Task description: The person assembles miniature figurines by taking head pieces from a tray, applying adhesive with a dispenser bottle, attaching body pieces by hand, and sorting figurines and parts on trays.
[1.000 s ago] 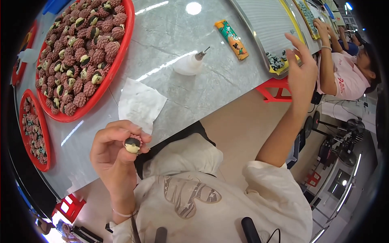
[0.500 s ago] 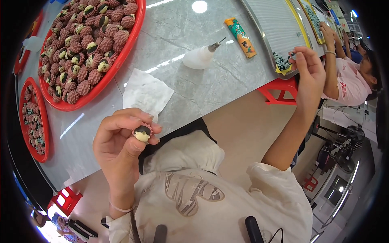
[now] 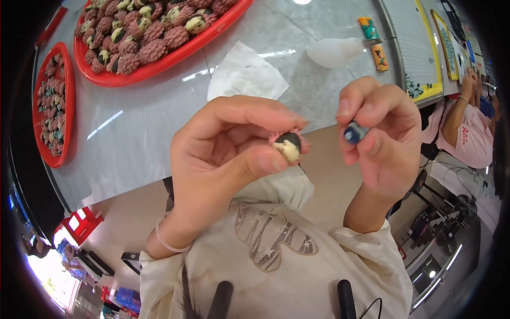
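Note:
My left hand (image 3: 228, 149) pinches a small pink piece with a cream and black face (image 3: 287, 145) between thumb and fingertips, raised close in front of me. Just to its right, my right hand (image 3: 380, 133) grips a tiny blue and grey part (image 3: 353, 133) between thumb and forefinger. The two pieces are a short gap apart, not touching. Both hands hover above the near edge of the grey table (image 3: 159, 122).
A big red tray (image 3: 159, 66) of similar pink pieces lies at the far left, with a smaller red tray (image 3: 66, 106) beside it. A white paper sheet (image 3: 247, 77), a white bottle (image 3: 332, 50) and an orange tube (image 3: 374, 42) lie on the table. Another person (image 3: 467, 127) sits at right.
My right hand came back from the yellow-framed tray at right and now holds a small blue part beside the pink piece. My left hand lifted the pink piece up toward the camera.

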`<state>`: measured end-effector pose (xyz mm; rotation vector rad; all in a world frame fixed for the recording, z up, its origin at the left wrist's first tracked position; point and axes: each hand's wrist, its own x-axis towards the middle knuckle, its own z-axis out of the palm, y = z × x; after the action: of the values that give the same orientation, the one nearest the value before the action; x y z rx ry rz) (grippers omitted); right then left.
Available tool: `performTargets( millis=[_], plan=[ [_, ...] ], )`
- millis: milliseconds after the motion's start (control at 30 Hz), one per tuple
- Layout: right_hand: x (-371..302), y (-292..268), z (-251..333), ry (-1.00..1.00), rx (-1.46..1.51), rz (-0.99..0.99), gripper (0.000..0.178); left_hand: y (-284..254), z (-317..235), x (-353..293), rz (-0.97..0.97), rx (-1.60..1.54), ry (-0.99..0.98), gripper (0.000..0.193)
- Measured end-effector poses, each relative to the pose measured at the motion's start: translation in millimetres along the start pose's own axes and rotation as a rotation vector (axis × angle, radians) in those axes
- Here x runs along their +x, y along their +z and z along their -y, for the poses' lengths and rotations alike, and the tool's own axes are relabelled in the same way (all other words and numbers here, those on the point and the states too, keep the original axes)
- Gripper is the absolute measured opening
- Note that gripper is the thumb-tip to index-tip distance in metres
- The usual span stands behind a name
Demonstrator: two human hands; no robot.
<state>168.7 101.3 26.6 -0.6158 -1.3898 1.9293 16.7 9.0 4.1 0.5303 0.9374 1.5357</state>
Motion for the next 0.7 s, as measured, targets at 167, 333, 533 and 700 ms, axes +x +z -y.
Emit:
performTargets(
  millis=[167, 333, 533, 700],
  plan=[
    [2, 17, -5, -0.059, -0.11, 0.052, 0.021, -6, 0, -2, -0.01, -0.009, -0.01, 0.037],
    [2, 17, -10, -0.22, -0.326, 0.114, 0.022, -11, 1, -4, -0.024, 0.044, 0.042, 0.037],
    [1, 18, -13, -0.361, -0.445, 0.118, 0.022, -10, 1, -5, -0.036, 0.017, 0.031, 0.038],
    [-1, 23, -15, -0.458, -0.591, 0.068, 0.02, -11, 5, -6, -0.037, 0.049, 0.067, 0.036]
  ],
)
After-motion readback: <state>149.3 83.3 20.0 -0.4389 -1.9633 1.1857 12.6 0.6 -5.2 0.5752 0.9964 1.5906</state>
